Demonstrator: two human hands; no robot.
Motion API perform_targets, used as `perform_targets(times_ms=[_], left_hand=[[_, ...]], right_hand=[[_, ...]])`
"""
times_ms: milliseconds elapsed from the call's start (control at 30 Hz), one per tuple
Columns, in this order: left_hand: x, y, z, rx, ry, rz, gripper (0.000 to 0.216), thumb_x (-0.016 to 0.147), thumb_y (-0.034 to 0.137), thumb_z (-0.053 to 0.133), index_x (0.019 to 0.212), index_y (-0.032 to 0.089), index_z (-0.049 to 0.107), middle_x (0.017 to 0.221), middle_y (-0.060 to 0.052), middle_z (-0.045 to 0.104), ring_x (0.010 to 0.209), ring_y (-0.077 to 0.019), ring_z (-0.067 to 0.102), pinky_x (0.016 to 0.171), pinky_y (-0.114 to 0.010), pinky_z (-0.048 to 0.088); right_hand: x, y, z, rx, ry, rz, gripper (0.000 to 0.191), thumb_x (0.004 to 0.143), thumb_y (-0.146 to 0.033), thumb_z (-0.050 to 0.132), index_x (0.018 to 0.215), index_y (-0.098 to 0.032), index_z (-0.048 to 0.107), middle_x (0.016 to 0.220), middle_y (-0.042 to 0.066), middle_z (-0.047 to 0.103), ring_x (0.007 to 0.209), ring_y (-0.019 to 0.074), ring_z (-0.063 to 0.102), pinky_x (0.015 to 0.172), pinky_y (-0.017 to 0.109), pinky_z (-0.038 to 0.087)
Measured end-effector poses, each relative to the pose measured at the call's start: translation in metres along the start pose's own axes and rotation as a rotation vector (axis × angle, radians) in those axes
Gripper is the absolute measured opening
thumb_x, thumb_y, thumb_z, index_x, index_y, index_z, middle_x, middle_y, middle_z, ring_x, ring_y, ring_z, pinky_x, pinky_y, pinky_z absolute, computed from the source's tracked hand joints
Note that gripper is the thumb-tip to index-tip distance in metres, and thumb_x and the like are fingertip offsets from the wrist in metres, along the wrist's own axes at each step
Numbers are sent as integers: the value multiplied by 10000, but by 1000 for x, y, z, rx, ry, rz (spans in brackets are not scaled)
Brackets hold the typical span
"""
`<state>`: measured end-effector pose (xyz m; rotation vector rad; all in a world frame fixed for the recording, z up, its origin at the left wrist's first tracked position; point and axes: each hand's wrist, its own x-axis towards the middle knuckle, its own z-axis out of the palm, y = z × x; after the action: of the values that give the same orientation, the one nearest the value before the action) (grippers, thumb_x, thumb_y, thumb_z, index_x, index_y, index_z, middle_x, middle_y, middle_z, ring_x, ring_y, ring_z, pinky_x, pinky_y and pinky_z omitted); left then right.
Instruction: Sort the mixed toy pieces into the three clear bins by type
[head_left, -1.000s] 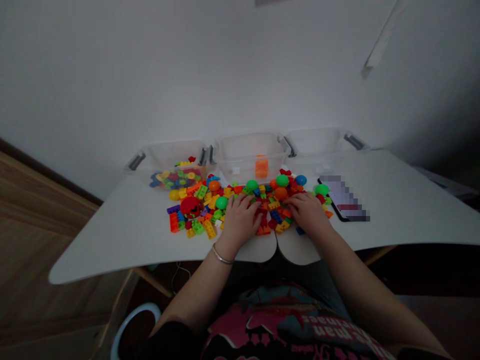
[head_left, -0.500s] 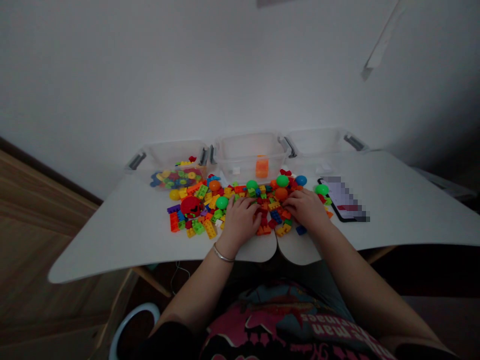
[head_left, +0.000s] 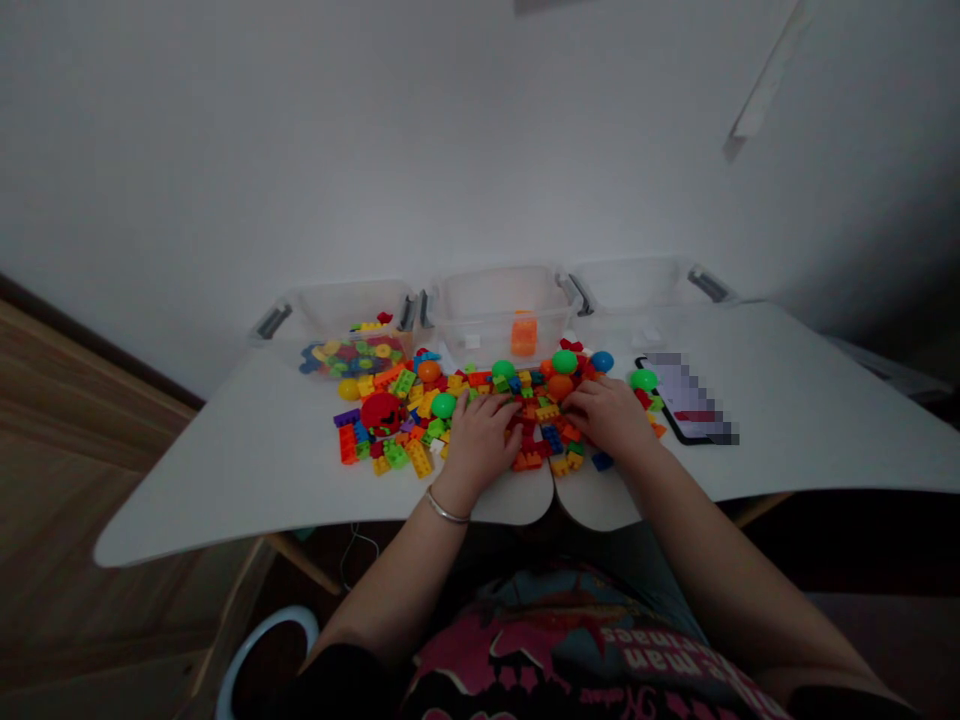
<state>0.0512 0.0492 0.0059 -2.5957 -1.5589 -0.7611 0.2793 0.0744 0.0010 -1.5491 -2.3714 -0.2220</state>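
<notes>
Colourful building bricks (head_left: pixel 419 458) lie in a loose pile across the middle of the white table (head_left: pixel 225 480). My left hand (head_left: pixel 484 437) rests on the pile with its fingers apart and bent, next to a green ball (head_left: pixel 444 405). Over the right part of the pile, my right hand (head_left: pixel 609 412) reaches inward, fingers apart, touching bricks near an orange ball (head_left: pixel 560 387). A dark blue brick (head_left: pixel 552 438) lies between the hands. Neither hand visibly holds anything, though the fingertips are partly lost among the bricks. A red round piece (head_left: pixel 381 413) sits left of my left hand.
Three clear bins stand along the wall: the left bin (head_left: pixel 300 300) holds mixed bricks, the middle bin (head_left: pixel 487 285) an orange block (head_left: pixel 524 334). The right bin (head_left: pixel 637 275) has grey handles. A phone (head_left: pixel 690 400) lies right of the pile, beside a green ball (head_left: pixel 643 380).
A few bricks between my hands have shifted slightly, and the orange ball by my right hand moved a little left. Both hands stay almost in place.
</notes>
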Motion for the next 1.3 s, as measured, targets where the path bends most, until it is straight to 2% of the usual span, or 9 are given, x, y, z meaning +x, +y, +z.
perform_targets(times_ms=[367,433,600,733,867,933,1000,1100,1300], left_hand=[[0,2,-6,29,52,42,242,909,302,523,1054,237,706,1104,-57,703,1058,-265,588,1101,-536,313],[0,5,-10,37,36,140,262,916,356,524,1072,244,702,1087,-60,701,1055,-266,577,1078,-517,337],[3,16,-10,-33,-143,605,330,925,462,525,1161,272,657,1161,-54,660,1142,-243,538,1044,-432,380],[7,28,3,-49,-183,749,369,867,479,622,1148,241,653,1113,-59,648,1086,-241,549,1005,-416,410],[12,34,17,28,-160,757,130,876,309,622,922,215,699,1032,-58,646,1031,-232,555,953,-410,431],[16,34,22,61,-124,758,116,886,225,590,830,205,689,1013,-56,644,1005,-217,559,950,-402,427],[19,33,24,77,-94,757,150,902,189,556,828,209,685,1008,-52,645,975,-200,563,944,-395,427],[22,31,23,98,-113,703,147,909,216,549,871,223,690,1006,-51,650,961,-205,568,938,-410,435],[21,31,19,117,-142,547,180,855,311,636,1006,221,675,1112,-64,645,1076,-266,553,1060,-495,366]], right_hand=[[6,-7,-7,-57,-60,-30,150,840,-261,645,936,-230,756,906,65,715,892,248,586,779,386,365],[7,-7,-6,-56,-64,-29,141,839,-266,645,917,-223,755,897,68,711,887,250,587,771,384,361],[6,-6,-7,-41,-42,-26,127,841,-259,635,904,-211,734,890,72,699,887,242,584,772,370,362],[4,-1,-9,-3,-19,-27,118,832,-271,654,907,-211,723,909,64,682,892,230,572,780,354,376],[1,4,-9,26,-2,-24,99,839,-274,646,869,-202,708,921,73,674,903,237,563,764,354,381],[-1,4,-8,32,8,-4,92,844,-261,634,867,-196,695,923,79,677,914,243,563,760,358,381],[-2,4,-9,34,28,18,78,840,-246,627,865,-196,683,926,82,681,923,249,565,760,361,384],[-5,4,-8,53,63,44,64,833,-230,618,866,-200,665,929,78,691,917,251,577,772,366,397],[-10,5,1,172,168,211,121,840,-292,607,901,-205,666,896,66,705,865,254,608,758,369,433]])
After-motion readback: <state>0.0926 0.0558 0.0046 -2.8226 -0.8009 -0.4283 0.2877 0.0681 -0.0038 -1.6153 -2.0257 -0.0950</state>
